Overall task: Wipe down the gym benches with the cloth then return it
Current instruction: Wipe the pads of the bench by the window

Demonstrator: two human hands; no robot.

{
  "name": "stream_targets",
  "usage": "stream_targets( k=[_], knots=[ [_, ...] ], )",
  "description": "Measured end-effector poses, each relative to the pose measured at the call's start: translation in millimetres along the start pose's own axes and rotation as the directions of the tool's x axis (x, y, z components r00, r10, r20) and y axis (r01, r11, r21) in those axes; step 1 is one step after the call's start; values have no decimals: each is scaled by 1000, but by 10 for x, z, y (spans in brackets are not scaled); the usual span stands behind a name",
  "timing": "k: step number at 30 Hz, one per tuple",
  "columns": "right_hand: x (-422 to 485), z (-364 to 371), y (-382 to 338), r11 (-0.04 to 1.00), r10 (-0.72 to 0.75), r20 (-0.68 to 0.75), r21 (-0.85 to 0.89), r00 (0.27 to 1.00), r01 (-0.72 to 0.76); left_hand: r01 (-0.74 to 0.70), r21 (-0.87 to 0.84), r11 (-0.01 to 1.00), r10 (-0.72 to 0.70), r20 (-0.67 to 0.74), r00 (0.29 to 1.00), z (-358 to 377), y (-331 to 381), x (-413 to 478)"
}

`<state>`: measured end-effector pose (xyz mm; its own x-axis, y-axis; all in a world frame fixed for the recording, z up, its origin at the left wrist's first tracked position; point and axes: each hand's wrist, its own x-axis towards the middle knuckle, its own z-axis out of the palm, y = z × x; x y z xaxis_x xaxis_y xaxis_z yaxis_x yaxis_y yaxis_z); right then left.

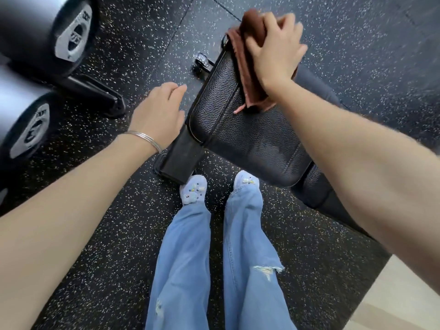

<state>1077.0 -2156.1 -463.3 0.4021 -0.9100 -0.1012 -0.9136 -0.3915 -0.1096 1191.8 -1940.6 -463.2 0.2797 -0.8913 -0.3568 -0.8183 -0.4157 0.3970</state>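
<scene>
brown cloth sits up in the upper right of the frame, folded and draped along the far end of the black padded counter, one frayed corner trailing toward the middle. right hand is on top of it, palm down, fingers laid out flat and a little spread, pressing the cloth onto the pad; the fingertips are blurred. the counter runs on a slant from upper centre to lower right. left hand hovers just beside its left edge at centre frame, fingers loose and gently curved, holding nothing, a thin silver bracelet on the wrist. below, pale blue jeans and light shoes stand on the speckled black floor. dumbbells sit on a rack at the upper left.
</scene>
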Motion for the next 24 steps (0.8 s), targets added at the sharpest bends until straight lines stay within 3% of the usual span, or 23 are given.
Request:
stream_targets(
  k=[2, 5, 9, 11, 15, 18, 24],
  knots=[
    [-298, 14, 50, 999, -43, -1, 19, 999, 43, -3, -37, 999, 2, -21, 1000, -13, 95, 75],
    [-1037, -19, 174, 973, -226, 58, 69, 972, 222, -4, -83, 997, 4, -7, 1000, -7, 213, 187],
    [-1853, 18, 640, 826, -563, 72, 59, 823, 560, 3, -159, 987, 6, 53, 999, 38, 346, 315],
    [-2032, 27, 1013, 764, -646, 73, 38, 760, 645, 24, -168, 986, -10, 86, 996, 73, 428, 337],
    [-2115, -53, 1528, 833, -554, 53, 34, 831, 553, 102, -150, 983, -93, 69, 993, 139, 612, 307],
    [-1983, -87, 1471, 863, -504, 75, 82, 861, 498, 138, -95, 986, -133, 58, 990, 178, 704, 308],
    [-1326, -60, 1024, 978, -134, -7, 161, 991, 133, 69, 22, 997, -69, 28, 997, 209, 794, 444]
  ],
)
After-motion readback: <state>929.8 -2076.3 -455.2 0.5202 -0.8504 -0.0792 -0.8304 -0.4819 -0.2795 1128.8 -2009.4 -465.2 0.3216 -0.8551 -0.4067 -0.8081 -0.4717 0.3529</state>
